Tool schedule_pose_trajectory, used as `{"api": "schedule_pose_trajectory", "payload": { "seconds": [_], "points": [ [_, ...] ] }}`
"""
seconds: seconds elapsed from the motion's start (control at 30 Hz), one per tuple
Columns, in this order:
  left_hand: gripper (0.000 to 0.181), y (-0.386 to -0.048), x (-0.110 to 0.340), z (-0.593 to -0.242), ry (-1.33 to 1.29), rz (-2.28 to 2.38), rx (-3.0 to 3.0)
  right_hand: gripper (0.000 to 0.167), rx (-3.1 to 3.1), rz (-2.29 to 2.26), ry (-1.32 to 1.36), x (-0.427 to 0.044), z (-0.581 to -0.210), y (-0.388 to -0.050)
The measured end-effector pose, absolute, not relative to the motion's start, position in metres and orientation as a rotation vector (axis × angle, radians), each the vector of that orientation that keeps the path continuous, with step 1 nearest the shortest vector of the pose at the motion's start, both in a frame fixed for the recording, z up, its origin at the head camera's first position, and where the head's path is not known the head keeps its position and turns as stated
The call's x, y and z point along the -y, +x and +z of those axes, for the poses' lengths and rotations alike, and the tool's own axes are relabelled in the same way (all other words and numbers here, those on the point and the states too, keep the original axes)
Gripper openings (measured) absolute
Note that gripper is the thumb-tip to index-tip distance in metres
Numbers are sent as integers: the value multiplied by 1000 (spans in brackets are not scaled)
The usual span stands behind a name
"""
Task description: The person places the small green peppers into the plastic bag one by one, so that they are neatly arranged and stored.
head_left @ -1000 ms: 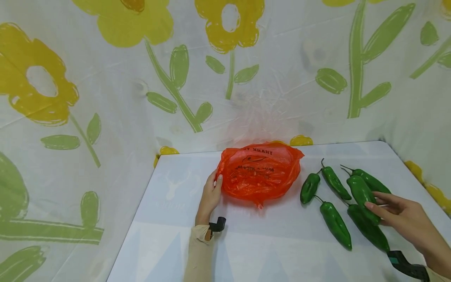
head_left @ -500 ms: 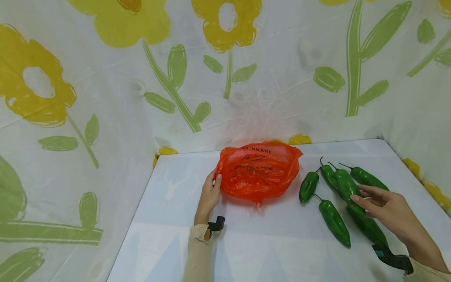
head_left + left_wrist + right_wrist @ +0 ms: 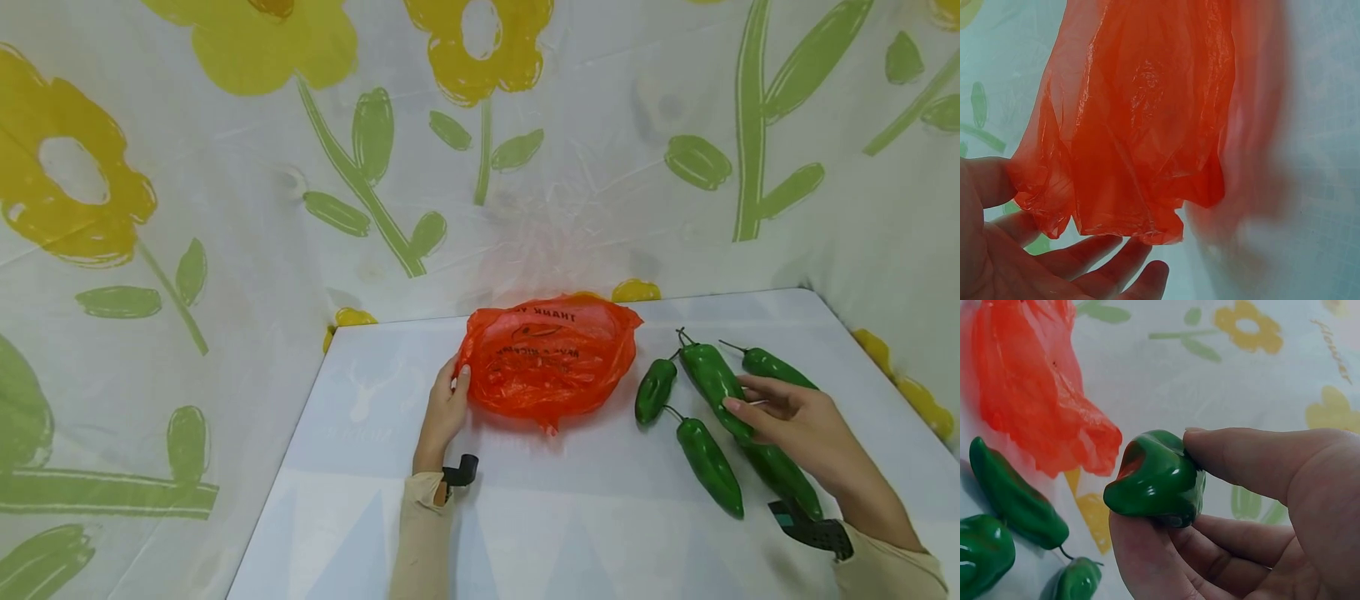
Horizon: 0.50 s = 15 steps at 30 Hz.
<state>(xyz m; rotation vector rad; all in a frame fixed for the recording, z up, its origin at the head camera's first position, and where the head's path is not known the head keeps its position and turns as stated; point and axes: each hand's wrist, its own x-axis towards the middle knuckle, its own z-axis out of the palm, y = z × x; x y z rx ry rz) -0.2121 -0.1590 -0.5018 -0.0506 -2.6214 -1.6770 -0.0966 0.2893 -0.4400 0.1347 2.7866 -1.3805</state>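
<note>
Between the thumb and fingers of my right hand (image 3: 798,425) is a green pepper (image 3: 711,375), held above the other peppers; the right wrist view shows this pepper (image 3: 1157,478) end-on in the pinch. My left hand (image 3: 444,412) grips the left edge of a red plastic bag (image 3: 555,367). In the left wrist view the thumb and index finger of that hand (image 3: 1054,256) pinch the bag's rim (image 3: 1050,206), with the other fingers spread behind it. The bag stands wide, with dark print on it.
Several green peppers lie on the white table (image 3: 570,533) right of the bag: a short one (image 3: 656,392), one nearer the front (image 3: 708,467), one under the held pepper (image 3: 787,483) and one farther back (image 3: 776,367). A flower-printed sheet (image 3: 600,183) hangs behind.
My right hand has moved left with the pepper, away from the right side of the group and over the back-left peppers. The left hand and bag have stayed nearly still.
</note>
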Motion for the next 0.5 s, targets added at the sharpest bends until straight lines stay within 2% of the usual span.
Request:
{"api": "schedule_pose_trajectory", "payload": {
  "seconds": [0.5],
  "points": [
    [56,-211,159,-501,-58,-1677,2622,64,-2780,-1452,91,-271,-435,-103]
  ]
}}
